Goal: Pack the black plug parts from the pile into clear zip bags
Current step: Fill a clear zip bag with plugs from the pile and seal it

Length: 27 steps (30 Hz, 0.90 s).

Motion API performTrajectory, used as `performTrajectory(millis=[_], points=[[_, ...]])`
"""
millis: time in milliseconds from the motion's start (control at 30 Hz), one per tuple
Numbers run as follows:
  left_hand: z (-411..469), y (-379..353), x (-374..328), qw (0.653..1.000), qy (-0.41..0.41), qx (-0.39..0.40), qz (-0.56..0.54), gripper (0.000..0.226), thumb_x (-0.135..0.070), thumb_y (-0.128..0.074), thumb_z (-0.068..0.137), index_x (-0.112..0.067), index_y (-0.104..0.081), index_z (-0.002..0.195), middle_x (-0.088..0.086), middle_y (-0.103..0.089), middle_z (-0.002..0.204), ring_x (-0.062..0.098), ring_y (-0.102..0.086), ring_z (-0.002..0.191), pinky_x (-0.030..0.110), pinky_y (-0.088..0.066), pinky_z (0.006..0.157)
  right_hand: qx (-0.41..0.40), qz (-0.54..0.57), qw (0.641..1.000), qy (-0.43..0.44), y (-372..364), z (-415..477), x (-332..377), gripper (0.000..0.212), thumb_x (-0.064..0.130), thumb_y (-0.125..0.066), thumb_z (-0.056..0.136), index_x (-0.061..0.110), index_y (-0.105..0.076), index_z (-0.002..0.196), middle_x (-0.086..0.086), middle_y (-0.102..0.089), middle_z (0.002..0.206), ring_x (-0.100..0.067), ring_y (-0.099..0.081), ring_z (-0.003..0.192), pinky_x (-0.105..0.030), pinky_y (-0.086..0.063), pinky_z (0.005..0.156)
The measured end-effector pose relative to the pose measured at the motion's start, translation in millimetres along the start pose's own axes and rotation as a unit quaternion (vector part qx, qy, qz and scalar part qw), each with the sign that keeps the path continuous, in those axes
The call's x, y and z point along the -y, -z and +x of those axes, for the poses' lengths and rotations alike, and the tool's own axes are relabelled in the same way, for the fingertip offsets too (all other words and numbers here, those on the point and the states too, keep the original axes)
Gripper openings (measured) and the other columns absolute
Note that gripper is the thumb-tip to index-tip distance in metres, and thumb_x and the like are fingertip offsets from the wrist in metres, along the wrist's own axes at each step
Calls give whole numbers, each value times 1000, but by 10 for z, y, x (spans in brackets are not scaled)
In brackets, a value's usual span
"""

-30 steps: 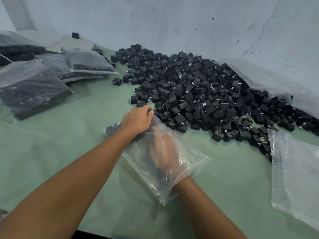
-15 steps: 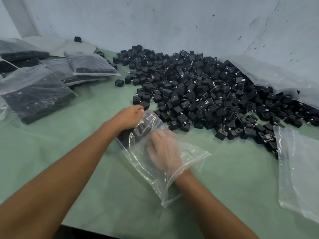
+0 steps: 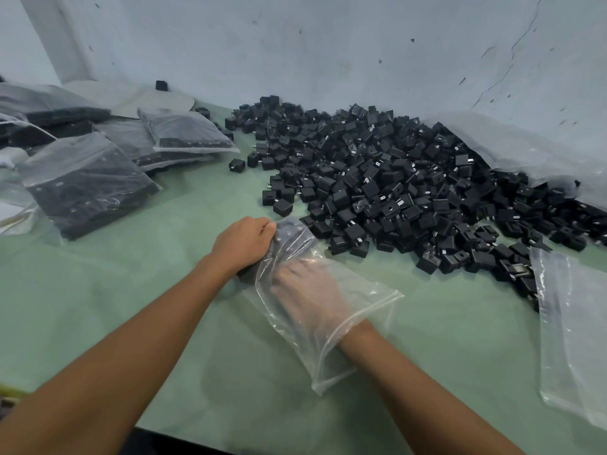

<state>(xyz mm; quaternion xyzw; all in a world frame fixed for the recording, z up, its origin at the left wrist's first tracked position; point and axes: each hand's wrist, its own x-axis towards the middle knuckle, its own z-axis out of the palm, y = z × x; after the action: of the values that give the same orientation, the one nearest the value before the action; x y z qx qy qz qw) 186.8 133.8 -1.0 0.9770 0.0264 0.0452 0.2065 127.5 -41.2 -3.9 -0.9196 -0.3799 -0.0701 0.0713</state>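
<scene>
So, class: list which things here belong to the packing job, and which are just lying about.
In the job: pile of black plug parts; clear zip bag, gripped by the left hand, right hand inside it; spare empty bag; filled bags.
Lying about: white disc; large plastic sheet by the wall.

Bare green table (image 3: 115,274) lies open across the near left, and again between the clear plastic zip bag (image 3: 371,300) sheathing my right grip (image 3: 305,287) and a flat empty clear plastic bag (image 3: 571,339) at the right edge. Ahead, a wide pile of small black plastic plug parts (image 3: 394,178) blocks the way to the grey wall (image 3: 328,44). At far left, stacked clear bags filled with black parts (image 3: 88,178) crowd the table.
</scene>
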Motion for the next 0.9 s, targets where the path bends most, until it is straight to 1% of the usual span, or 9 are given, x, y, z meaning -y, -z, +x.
performTrajectory(millis=[100, 200, 267, 333, 467, 533, 633, 800, 900], points=[[-15, 71, -12, 999, -4, 34, 9, 42, -47, -30, 105, -29, -55, 76, 3, -65, 93, 26, -59, 86, 35, -45, 71, -20, -4, 1000, -18, -1, 23, 45, 29, 49, -37, 97, 30, -58, 90, 9, -66, 95, -16, -63, 90, -39, -51, 83], [-128, 43, -32, 999, -13, 27, 34, 44, -53, -27, 104, -27, -61, 98, 3, -63, 98, 26, -59, 90, 40, -50, 77, 0, 24, 999, -21, 19, -7, 55, 36, 52, -25, 99, 32, -55, 94, 10, -62, 98, -16, -59, 96, -38, -48, 88], [-224, 3, -23, 999, -2, -13, 33, 40, -51, -26, 104, -29, -59, 103, 2, -61, 101, 26, -58, 95, 40, -48, 79, 29, 8, 999, 37, 46, -40, 1, 23, 47, -40, 97, 30, -55, 102, 8, -59, 103, -18, -56, 102, -40, -46, 94], [-245, 0, -9, 999, 33, -35, 4, 38, -47, -26, 104, -27, -54, 87, 3, -63, 98, 28, -59, 96, 41, -48, 80, 62, -29, 991, 114, 73, -129, -52, 31, 39, -59, 91, 22, -59, 117, 1, -60, 114, -22, -55, 109, -41, -44, 100], [-236, 22, -29, 997, 62, -45, -5, 44, -42, -29, 104, -19, -49, 73, 0, -61, 80, 28, -61, 85, 39, -48, 73, -45, -21, 988, 148, 59, -217, -6, 33, 23, -85, 73, 11, -73, 101, -6, -70, 91, -21, -68, 78, -29, -58, 69], [-248, 22, -44, 998, 55, -43, 4, 43, -43, -29, 104, -20, -55, 79, 0, -63, 85, 27, -61, 87, 39, -49, 75, -19, 12, 991, 134, 104, -145, 83, 22, 19, -70, 88, 10, -70, 108, -8, -69, 100, -23, -66, 87, -35, -56, 78], [-264, 17, -47, 998, 45, -38, 18, 40, -44, -31, 104, -24, -65, 98, 3, -66, 101, 29, -62, 98, 40, -49, 78, -50, 49, 991, 115, 174, -135, 160, 15, 21, -58, 89, 15, -70, 96, -4, -69, 89, -19, -64, 75, -35, -58, 69], [-269, 13, -23, 998, 28, -40, 33, 40, -44, -33, 105, -24, -67, 112, 5, -67, 105, 26, -62, 94, 39, -51, 79, 36, 92, 994, 49, 318, -695, -81, 34, 21, -52, 100, 15, -58, 133, -7, -53, 136, -25, -47, 127, -41, -40, 109], [-320, 32, -37, 995, 7, -90, 51, 36, -39, -39, 105, -20, -69, 110, 7, -68, 100, 25, -60, 85, 39, -50, 77, 91, 187, 978, -22, 543, -1365, -334, 34, 13, -46, 98, 22, -62, 126, 3, -56, 135, -12, -47, 127, -28, -34, 111]])
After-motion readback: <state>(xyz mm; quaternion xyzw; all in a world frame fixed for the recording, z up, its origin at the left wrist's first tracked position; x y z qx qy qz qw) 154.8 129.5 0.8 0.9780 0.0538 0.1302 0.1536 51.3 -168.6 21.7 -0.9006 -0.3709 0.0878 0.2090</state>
